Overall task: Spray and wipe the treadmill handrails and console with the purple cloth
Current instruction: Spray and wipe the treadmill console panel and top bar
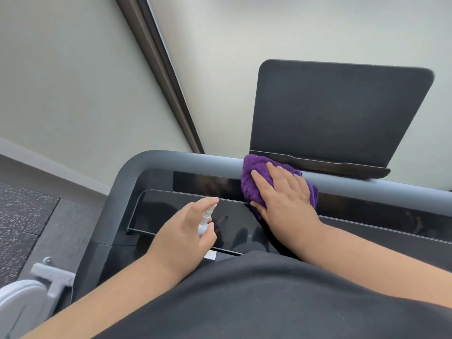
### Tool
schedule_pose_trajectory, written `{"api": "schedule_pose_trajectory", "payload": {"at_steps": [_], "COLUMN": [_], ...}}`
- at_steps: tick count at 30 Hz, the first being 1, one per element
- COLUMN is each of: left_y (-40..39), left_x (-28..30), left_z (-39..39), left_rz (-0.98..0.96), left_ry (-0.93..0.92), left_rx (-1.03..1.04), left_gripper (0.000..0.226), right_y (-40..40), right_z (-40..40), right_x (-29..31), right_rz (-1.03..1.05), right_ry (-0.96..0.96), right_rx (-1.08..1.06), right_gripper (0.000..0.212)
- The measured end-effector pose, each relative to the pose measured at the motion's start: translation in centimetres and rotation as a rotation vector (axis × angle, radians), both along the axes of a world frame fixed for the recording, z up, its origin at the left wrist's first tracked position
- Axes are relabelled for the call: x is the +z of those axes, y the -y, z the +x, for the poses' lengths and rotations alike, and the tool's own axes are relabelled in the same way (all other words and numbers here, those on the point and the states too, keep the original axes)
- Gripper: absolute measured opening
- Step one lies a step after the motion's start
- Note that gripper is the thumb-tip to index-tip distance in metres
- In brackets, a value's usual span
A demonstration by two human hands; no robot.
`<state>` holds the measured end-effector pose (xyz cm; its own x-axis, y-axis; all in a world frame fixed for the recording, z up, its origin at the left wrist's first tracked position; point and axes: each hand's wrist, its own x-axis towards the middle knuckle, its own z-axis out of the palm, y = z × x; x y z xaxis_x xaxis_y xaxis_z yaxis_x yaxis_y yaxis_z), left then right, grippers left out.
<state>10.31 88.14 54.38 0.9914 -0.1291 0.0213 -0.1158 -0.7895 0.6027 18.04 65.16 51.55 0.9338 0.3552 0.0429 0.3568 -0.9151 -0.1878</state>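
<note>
The left hand [182, 232] curls around a small white spray bottle [205, 222], forefinger on top; the bottle stands tilted, nozzle toward the glossy console [186, 216], its body mostly hidden by fingers. The right hand [283, 192] presses flat, fingers straight, on the purple cloth [254, 177], bunched over the grey handrail [171, 159] below the tablet stand [340, 111].

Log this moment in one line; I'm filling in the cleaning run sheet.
step: wiping | right hand: pressing purple cloth on front rail | left hand: holding spray bottle over console
</note>
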Motion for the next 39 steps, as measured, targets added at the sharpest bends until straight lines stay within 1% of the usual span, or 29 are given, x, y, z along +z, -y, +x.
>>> {"api": "schedule_pose_trajectory", "payload": {"at_steps": [3, 6, 9, 11, 13, 16, 20, 22, 25, 29, 33, 36, 39], "left_y": [-2.2, -3.7, -4.4, -4.8, -5.3, -6.2, -7.5, -8.0, -8.2, -8.1, -8.2, -8.5, -8.7], "left_x": [0.1, 0.2, 0.3, 0.3, 0.4, 0.3, 0.0, 0.1, 0.2, 0.3, 0.4, 0.3, 0.5], "left_z": [-0.8, -1.4, -1.3, -1.2, -1.3, -1.7, -2.5, -2.7, -2.7, -2.3, -1.9, -1.5, -1.1], "left_rz": [0.013, 0.000, -0.004, -0.011, -0.021, -0.040, -0.064, -0.063, -0.055, -0.056, -0.052, -0.062, -0.065], "left_ry": [0.010, 0.003, 0.003, 0.010, 0.010, 0.015, 0.018, 0.022, 0.048, 0.028, 0.046, 0.040, 0.057], "left_rx": [-0.012, -0.013, -0.026, -0.033, -0.044, -0.040, -0.001, 0.017, 0.053, 0.040, 0.005, -0.013, -0.052], "left_gripper": [0.063, 0.065, 0.066, 0.065, 0.068, 0.074, 0.074, 0.069, 0.064, 0.073, 0.065, 0.064, 0.067], "right_y": [-4.5, -9.0, -11.6, -11.2, -9.3, -6.3, -6.7, -8.7, -13.7, -18.6, -17.0, -13.4, -10.3], "right_z": [1.0, 2.1, 2.9, 3.2, 3.4, 3.2, 2.4, 2.5, 3.3, 4.0, 4.2, 3.9, 3.1], "right_x": [0.0, -0.1, 0.2, 0.8, 1.7, 1.8, 0.5, 0.3, 0.3, 0.3, 0.4, 0.7, 1.1], "right_rz": [-0.036, -0.085, -0.143, -0.164, -0.187, -0.146, -0.176, -0.207, -0.235, -0.253, -0.242, -0.197, -0.204], "right_ry": [-0.027, -0.074, -0.113, -0.113, -0.056, 0.037, 0.018, 0.026, 0.025, 0.019, -0.003, -0.064, -0.060], "right_rx": [0.087, 0.184, 0.212, 0.241, 0.265, 0.164, 0.101, 0.125, 0.222, 0.332, 0.320, 0.210, 0.114], "right_gripper": [0.066, 0.072, 0.080, 0.083, 0.085, 0.086, 0.086, 0.084, 0.085, 0.084, 0.085, 0.084, 0.079]}}
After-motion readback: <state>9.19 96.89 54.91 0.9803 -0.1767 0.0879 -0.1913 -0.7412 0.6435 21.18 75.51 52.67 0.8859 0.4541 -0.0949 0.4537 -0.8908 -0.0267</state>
